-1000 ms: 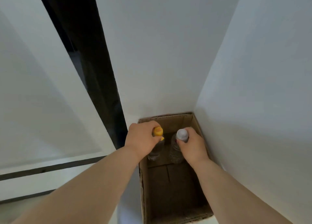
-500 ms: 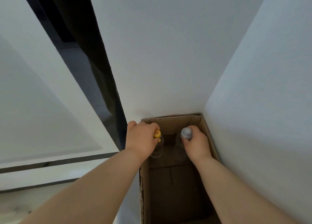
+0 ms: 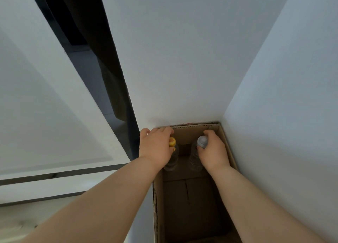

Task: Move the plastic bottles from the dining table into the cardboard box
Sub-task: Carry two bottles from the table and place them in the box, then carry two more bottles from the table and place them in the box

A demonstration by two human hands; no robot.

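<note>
hands (image 3: 184,147) gripping 2 bottles (image 3: 196,158) (by caps)

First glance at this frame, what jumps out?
Two bare hands reach down into an open cardboard box wedged into a white wall corner. The left hand holds a clear bottle by its yellow cap at the box's far left; the right hand has its grip on a white-capped bottle beside it. Both bottles stand upright at the far end, and the near part of the box floor is bare cardboard.
</note>
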